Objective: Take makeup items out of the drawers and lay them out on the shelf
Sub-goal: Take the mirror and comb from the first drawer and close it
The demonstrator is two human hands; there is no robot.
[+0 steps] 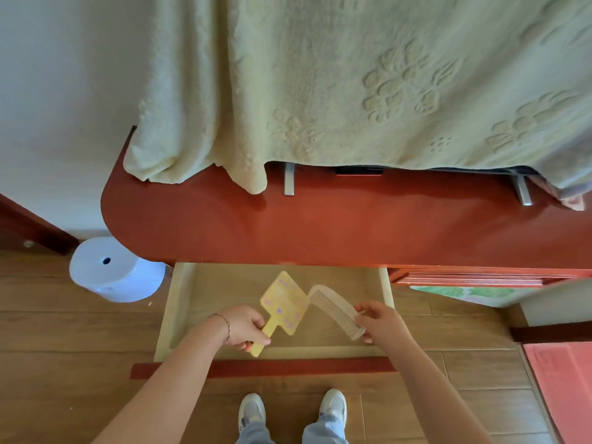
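Pale unfinished wood forms the inside of the open pull-out drawer (179,302), which has a red-brown front panel and extends from under the glossy red-brown rounded shelf (320,225). Both forearms reach forward and down over the drawer from the bottom of the view.

The left hand (245,325) has its fingers and thumb curled around the handle of one yellow square-headed hand mirror with purple dots (283,304). The mirror's head points up and away from the person, raised over the drawer floor. A thin silver bracelet (226,325) sits on the left wrist.

The right hand (379,322) pinches one end of one cream plastic fine-toothed comb (334,307) between thumb and fingers. The comb slants up to the left, and its far end lies just beside the mirror's right edge; contact cannot be confirmed.

Item count: one mirror, one comb, one open drawer, two hands.

Surroundings: a pale green embossed floral blanket (352,84) drapes over the rear of the shelf. Two metal stand feet (289,182) show beneath its hem. A white cylindrical bin with a dark hole in the lid (112,270) stands on the wooden floor at left. Two light sneakers (333,408) are visible below the drawer.
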